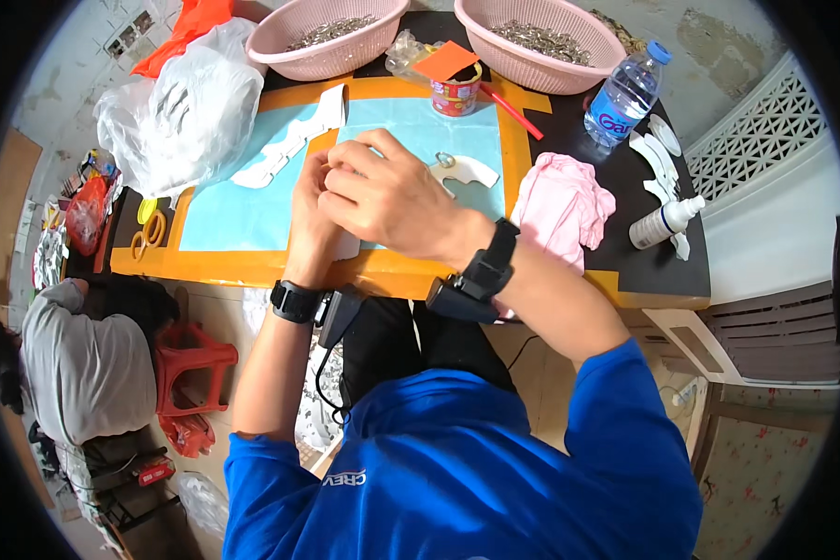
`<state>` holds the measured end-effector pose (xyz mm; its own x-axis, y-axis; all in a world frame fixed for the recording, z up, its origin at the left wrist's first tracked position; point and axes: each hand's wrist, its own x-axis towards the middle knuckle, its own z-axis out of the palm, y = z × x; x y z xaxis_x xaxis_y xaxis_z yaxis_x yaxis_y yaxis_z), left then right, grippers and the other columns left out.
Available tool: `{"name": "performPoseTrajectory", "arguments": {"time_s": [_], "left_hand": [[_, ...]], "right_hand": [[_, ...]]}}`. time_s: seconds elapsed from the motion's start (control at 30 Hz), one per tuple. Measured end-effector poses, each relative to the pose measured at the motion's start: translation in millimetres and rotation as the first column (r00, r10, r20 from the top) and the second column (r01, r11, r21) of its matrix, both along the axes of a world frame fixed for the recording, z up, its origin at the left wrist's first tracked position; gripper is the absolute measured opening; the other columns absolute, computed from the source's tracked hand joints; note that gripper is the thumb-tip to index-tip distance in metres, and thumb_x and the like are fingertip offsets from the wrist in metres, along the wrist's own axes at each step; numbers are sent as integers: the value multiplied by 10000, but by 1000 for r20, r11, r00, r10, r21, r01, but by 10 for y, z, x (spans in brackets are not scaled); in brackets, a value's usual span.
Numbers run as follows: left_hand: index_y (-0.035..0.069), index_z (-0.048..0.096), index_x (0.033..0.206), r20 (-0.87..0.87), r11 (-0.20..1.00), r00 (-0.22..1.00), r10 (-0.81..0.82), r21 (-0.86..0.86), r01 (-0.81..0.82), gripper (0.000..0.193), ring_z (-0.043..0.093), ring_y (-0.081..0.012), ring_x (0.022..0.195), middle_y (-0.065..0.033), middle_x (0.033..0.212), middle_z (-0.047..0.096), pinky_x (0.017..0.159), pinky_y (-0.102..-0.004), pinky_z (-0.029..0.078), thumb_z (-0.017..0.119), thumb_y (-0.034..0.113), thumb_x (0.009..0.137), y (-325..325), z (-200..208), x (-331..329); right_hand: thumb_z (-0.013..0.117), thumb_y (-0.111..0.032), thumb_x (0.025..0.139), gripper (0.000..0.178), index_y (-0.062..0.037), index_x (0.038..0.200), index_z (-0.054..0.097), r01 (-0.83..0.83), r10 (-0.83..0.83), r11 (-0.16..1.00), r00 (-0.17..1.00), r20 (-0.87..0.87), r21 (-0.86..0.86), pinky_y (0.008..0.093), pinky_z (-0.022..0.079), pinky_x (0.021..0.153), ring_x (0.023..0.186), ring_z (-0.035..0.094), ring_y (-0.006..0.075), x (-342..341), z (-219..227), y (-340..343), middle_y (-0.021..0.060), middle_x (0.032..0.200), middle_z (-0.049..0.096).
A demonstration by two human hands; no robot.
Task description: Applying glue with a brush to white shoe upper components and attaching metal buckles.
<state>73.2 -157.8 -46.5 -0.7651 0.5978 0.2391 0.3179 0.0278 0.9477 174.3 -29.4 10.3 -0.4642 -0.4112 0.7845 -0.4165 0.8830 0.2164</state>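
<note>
My left hand [312, 210] and my right hand [383, 191] meet above the blue mat [224, 219] at the near middle of the table. The fingers of both are curled together and closed; whatever they pinch is hidden behind the right hand. Below the hands, a bit of white sheet [347, 246] shows beside the left wrist. Just right of my right hand lies a curved white cut-out piece [476, 172], with a small metal ring [446, 160] at its left end. A longer white strip with notched edges [289, 149] lies on the mat beyond my left hand.
Two pink baskets [294, 63] of small metal parts stand at the back. Around the mat are a round tin [455, 97], a red pen [518, 114], a pink cloth [560, 205], a water bottle [625, 98], a white bottle [665, 224], scissors [149, 235] and white plastic bags [182, 112]. A person [89, 364] sits at left.
</note>
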Motion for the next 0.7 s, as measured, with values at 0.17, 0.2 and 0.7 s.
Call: {"name": "performPoseTrajectory", "arguments": {"time_s": [0.17, 0.2, 0.7], "left_hand": [[19, 526, 1297, 181, 999, 983, -12, 33, 6, 483, 620, -154, 943, -91, 1094, 621, 794, -281, 539, 664, -2, 834, -10, 69, 31], [18, 524, 1304, 167, 1000, 986, 9, -27, -5, 500, 615, -156, 940, -92, 1105, 614, 800, -283, 539, 643, -26, 820, 57, 58, 27], [22, 552, 1294, 161, 998, 985, 60, -37, -54, 510, 612, -150, 941, -64, 1092, 614, 825, -274, 528, 634, -33, 793, 86, 6, 18]], "right_hand": [[688, -161, 822, 76, -88, 802, 682, -519, 677, 442, 728, -107, -732, 370, 518, 726, 862, 647, 245, 757, 229, 205, 82, 909, 680], [692, -169, 842, 101, -89, 780, 682, -490, 776, 131, 592, -219, -862, 358, 522, 672, 825, 646, 252, 1124, 161, 309, 95, 906, 682], [632, -125, 858, 186, -67, 699, 710, -214, 212, -977, -975, -60, 24, 453, 418, 648, 625, 578, 266, 1494, 1441, 330, 121, 644, 632]]}}
